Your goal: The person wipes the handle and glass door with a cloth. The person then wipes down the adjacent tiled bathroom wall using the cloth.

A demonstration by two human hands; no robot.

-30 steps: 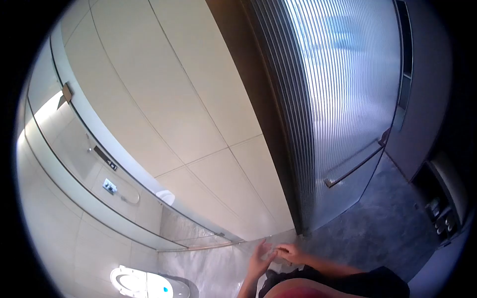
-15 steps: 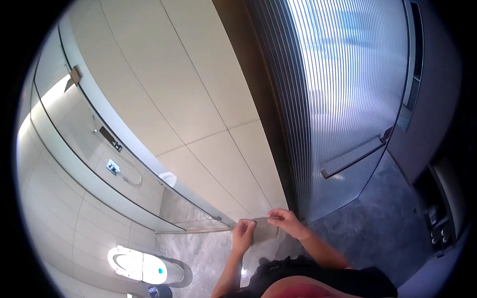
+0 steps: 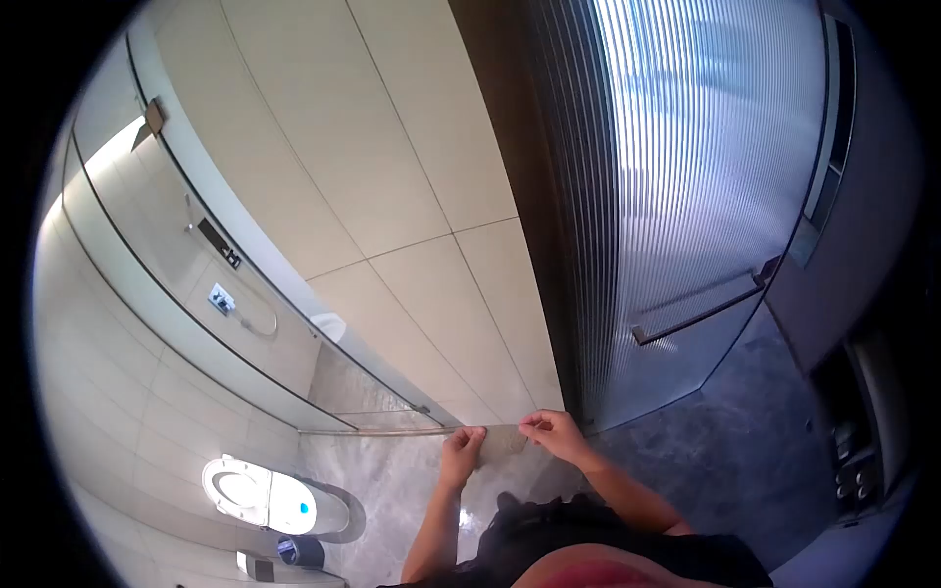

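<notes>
My left hand [image 3: 462, 457] is raised in front of my body, its thumb and fingertips pressed together. To its right, a short gap away, my right hand [image 3: 553, 434] is pinched in the same manner. Whatever either pinch holds is too small to make out. Behind both hands are the foot of the beige tiled wall [image 3: 431, 294] and the grey floor [image 3: 382, 480]. Neither hand visibly touches the wall.
A glass shower panel [image 3: 284, 323] stands at left, with a white toilet [image 3: 284, 498] and a dark bin [image 3: 300, 551] below. A ribbed glass door [image 3: 706, 167] with a bar handle [image 3: 701, 314] is at right, beside dark shelving [image 3: 853, 451].
The view has shifted slightly, bringing more of the bin into sight. The gap between my hands has widened a little, and both remain pinched.
</notes>
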